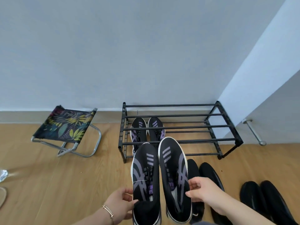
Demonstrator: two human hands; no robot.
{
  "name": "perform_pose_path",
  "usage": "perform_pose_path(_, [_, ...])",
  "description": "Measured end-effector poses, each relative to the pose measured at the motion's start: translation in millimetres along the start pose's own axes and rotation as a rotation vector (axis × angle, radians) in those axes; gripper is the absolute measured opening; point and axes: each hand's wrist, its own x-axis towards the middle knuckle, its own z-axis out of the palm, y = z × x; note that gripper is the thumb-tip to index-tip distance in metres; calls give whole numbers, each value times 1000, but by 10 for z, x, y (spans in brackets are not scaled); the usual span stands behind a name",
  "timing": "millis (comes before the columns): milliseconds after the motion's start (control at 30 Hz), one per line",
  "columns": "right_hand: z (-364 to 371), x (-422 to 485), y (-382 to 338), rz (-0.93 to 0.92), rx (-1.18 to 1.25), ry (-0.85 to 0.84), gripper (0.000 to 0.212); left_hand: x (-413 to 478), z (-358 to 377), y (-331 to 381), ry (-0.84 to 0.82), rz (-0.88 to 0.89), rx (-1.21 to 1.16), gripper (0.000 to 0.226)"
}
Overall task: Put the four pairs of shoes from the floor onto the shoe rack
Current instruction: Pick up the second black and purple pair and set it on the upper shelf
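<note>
I hold a pair of black knit sneakers with purple stripes above the floor, toes pointing at the rack. My left hand (121, 204) grips the heel of the left sneaker (145, 179). My right hand (204, 191) grips the right sneaker (174, 172) at its side. A black metal shoe rack (180, 127) with two bar shelves stands against the wall. One matching black and purple pair (147, 132) rests on its lower shelf at the left. Two plain black pairs lie on the floor: one (209, 177) partly hidden behind my right hand, the other (266, 202) at the far right.
A folding stool (68, 127) with a leaf-print seat stands left of the rack. A white wall corner with a metal handle (254, 132) juts out at the right. The wooden floor (65, 184) runs to the left, with a clear object (3, 175) at its left edge.
</note>
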Motion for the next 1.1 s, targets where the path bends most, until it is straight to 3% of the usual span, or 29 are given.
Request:
perform_pose_path(167, [-177, -102, -212, 9, 59, -63, 34, -147, 14, 169, 14, -9, 0, 32])
perform_pose_path(467, [-308, 211, -1029, -178, 97, 29, 25, 55, -191, 1004, 163, 217, 12, 28])
perform_pose_path(567, [-357, 483, -1310, -203, 67, 142, 26, 244, -255, 1291, 230, 266, -17, 31])
perform_pose_path(900, [-297, 1109, -1735, -143, 86, 312, 21, 963, -497, 1788, 288, 240, -44, 39])
perform_pose_path(1100, [-192, 1295, -1777, -109, 125, 346, 3, 1133, -553, 1777, 374, 218, -66, 35])
